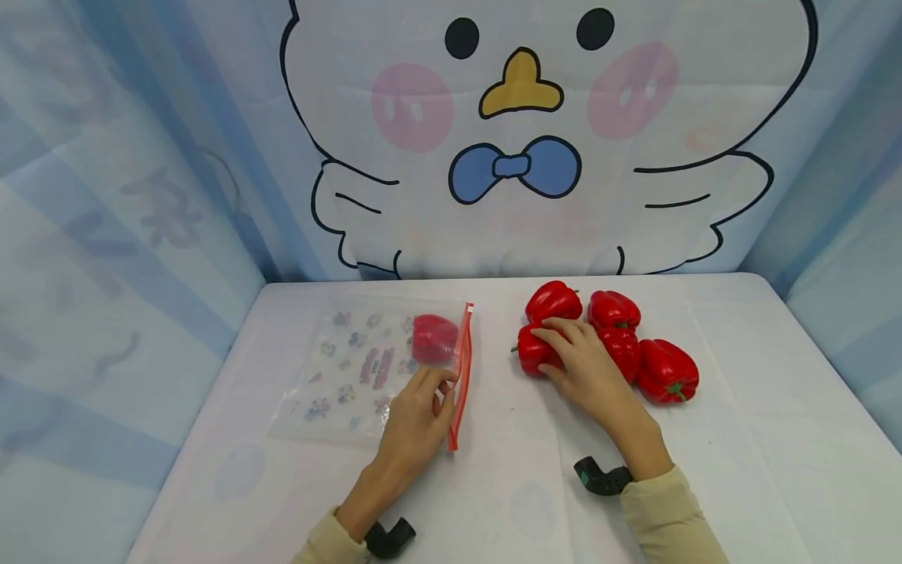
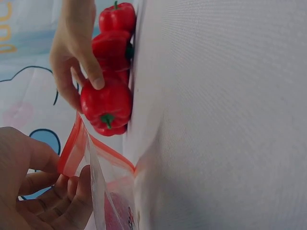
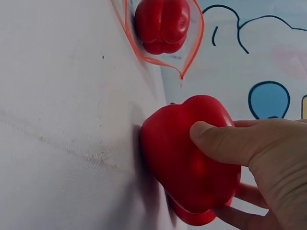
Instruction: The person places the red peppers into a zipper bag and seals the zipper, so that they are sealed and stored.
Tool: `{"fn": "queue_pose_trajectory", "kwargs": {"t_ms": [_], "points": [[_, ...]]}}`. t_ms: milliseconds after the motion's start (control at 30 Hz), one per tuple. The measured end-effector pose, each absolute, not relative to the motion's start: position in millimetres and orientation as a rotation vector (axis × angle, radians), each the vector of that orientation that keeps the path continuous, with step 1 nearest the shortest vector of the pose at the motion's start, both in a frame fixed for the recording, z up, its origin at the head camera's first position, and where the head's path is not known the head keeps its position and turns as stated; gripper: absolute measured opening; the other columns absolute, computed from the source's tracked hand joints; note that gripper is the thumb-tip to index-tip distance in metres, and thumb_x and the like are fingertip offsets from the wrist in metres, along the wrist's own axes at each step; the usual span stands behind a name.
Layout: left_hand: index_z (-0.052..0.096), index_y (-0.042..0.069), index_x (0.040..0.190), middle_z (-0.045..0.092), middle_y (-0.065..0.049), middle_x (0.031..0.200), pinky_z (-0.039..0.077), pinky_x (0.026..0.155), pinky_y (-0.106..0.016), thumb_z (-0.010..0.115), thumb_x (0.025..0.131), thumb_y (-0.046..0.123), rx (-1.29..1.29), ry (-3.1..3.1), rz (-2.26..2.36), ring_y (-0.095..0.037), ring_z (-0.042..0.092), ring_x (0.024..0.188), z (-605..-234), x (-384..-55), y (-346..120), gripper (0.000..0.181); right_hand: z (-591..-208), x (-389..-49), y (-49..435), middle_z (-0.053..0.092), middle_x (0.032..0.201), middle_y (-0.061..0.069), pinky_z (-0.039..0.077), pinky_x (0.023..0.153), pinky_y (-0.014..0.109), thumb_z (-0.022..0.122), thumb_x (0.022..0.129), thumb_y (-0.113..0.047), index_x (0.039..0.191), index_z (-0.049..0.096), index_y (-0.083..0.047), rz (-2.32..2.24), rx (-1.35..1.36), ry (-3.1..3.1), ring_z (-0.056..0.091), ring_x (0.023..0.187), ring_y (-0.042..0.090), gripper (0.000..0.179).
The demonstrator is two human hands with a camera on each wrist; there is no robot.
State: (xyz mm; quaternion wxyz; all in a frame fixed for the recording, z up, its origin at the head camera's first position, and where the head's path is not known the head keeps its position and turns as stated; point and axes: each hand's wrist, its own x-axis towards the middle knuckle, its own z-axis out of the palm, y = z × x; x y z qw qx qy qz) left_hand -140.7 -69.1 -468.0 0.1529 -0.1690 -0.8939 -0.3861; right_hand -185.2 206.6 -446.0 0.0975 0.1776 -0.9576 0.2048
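My left hand [image 1: 416,419] pinches the upper lip of a clear zip bag [image 1: 320,392] printed with small flowers, close to its red zip strip [image 1: 463,368]. The bag lies on its side, its mouth held apart and facing right. Inside it, near the mouth, is one red bell pepper [image 3: 162,24]. My right hand [image 1: 588,372] grips a second red bell pepper [image 3: 177,153], thumb on one side and fingers on the other. In the left wrist view this gripped pepper [image 2: 108,103] shows its green stem toward the bag.
Several more red bell peppers cluster around my right hand, among them one at the back [image 1: 553,301] and one at the far right [image 1: 666,372]. A white cloth covers the table [image 1: 507,501]. Behind it hangs a printed curtain [image 1: 521,235].
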Motion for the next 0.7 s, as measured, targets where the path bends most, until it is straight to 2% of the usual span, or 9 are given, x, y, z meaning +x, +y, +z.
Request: {"fn": "queue_pose_trajectory", "kwargs": {"t_ms": [233,367,700], "points": [[0.069,0.008,0.11,0.063,0.0,0.093,0.045,0.056,-0.016,0.071,0.095,0.003,-0.494,-2.562,-1.107,-0.01,0.052,0.067,-468.6,-140.5,-69.5,0.016,-444.1,-183.3,205.2,0.052,0.151,0.018,0.054,0.102,0.062,0.09,0.08,-0.014,0.147,0.056,-0.012,0.704,0.507,-2.881,0.043,0.141,0.043,0.075],[0.069,0.008,0.11,0.063,-0.001,0.094,0.045,0.057,-0.016,0.07,0.095,0.004,-0.488,-2.566,-1.109,-0.01,0.052,0.067,-467.9,-140.6,-69.4,0.016,-443.9,-183.0,206.1,0.054,0.151,0.018,0.051,0.106,0.063,0.087,0.082,-0.012,0.149,0.054,-0.012,0.774,0.51,-2.888,0.044,0.141,0.042,0.075],[0.069,0.006,0.11,0.063,-0.001,0.094,0.046,0.058,-0.017,0.069,0.094,0.001,-0.489,-2.561,-1.121,-0.015,0.056,0.068,-465.9,-140.4,-69.8,0.016,-447.5,-184.9,207.0,0.058,0.148,0.016,0.058,0.097,0.054,0.086,0.084,-0.011,0.151,0.051,-0.011,0.932,0.495,-2.898,0.052,0.13,0.036,0.075]]}}
